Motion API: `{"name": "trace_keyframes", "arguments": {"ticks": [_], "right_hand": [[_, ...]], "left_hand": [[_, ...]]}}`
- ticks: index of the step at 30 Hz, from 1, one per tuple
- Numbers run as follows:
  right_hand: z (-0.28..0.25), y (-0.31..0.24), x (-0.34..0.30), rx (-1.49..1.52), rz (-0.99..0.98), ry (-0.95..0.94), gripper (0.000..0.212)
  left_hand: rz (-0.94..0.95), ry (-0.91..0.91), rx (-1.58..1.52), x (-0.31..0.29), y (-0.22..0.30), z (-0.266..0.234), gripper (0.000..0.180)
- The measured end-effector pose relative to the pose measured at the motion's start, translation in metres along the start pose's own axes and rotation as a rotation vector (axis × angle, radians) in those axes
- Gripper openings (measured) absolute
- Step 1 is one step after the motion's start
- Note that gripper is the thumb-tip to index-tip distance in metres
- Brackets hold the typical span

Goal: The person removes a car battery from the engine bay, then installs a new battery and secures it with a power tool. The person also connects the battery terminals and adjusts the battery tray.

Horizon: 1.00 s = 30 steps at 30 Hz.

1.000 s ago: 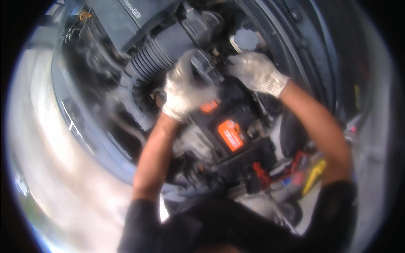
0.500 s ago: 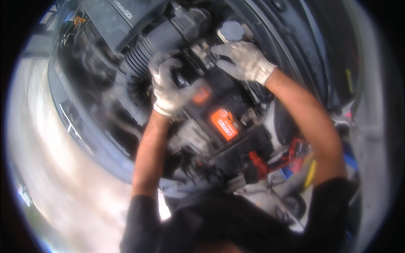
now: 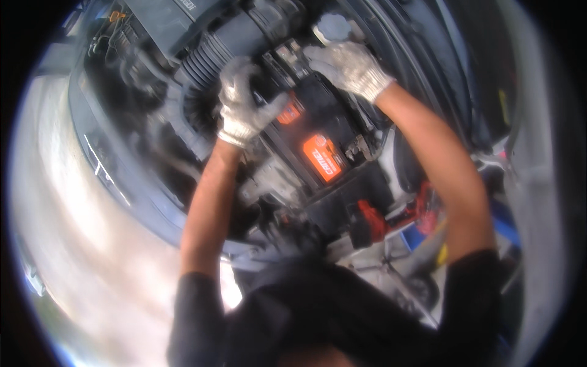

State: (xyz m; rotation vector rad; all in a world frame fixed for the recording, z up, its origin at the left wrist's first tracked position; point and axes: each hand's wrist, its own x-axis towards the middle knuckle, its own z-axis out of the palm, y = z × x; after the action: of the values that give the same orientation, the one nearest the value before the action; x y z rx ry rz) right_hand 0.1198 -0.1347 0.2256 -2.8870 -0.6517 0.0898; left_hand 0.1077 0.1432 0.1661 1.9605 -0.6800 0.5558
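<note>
A black car battery (image 3: pixel 336 125) with orange labels sits in an engine bay. My left hand (image 3: pixel 241 104), in a pale knitted glove, is over its left side. The thumb stands apart from the half-bent fingers, pointing across the battery, and nothing shows in its grasp. My right hand (image 3: pixel 351 68), gloved alike, reaches over the battery's far end with fingers stretched out and holds nothing I can see. Its fingertips are beside a metal terminal fitting (image 3: pixel 290 56); whether they touch it is too blurred to tell.
A ribbed air hose (image 3: pixel 205 64) and grey engine cover (image 3: pixel 162 21) lie at the far left. Behind my right hand is a pale round cap (image 3: pixel 334 27). A red-and-black power tool (image 3: pixel 373 223) lies at the near right. The car's fender (image 3: pixel 143 211) curves along the left.
Both hands and the engine bay sit slightly higher in the picture. My right fingers have drawn closer to the terminal fitting, and the gap beside the thumb has narrowed.
</note>
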Motion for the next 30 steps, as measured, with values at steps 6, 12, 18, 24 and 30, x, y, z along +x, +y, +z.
{"name": "trace_keyframes", "arguments": {"ticks": [6, 12, 18, 24, 30], "right_hand": [[-0.026, -0.038, -0.033, -0.071, 0.008, 0.464, 0.029], [-0.049, -0.077, -0.149, 0.145, 0.377, 0.137, 0.021], [-0.018, -0.102, -0.195, 0.047, 0.522, -0.093, 0.027], [0.013, -0.087, -0.214, -0.125, 0.393, -0.042, 0.025], [0.033, -0.064, -0.212, -0.229, 0.116, -0.02, 0.028]], "left_hand": [[-0.118, -0.072, 0.21, -0.024, 0.047, -0.024, 0.074], [0.032, -0.228, -0.03, -0.072, 0.122, -0.009, 0.044], [0.042, -0.27, 0.103, -0.117, 0.158, 0.061, 0.032], [0.078, -0.304, 0.073, -0.132, 0.147, 0.079, 0.03], [0.122, -0.28, -0.023, -0.105, 0.154, 0.041, 0.027]]}}
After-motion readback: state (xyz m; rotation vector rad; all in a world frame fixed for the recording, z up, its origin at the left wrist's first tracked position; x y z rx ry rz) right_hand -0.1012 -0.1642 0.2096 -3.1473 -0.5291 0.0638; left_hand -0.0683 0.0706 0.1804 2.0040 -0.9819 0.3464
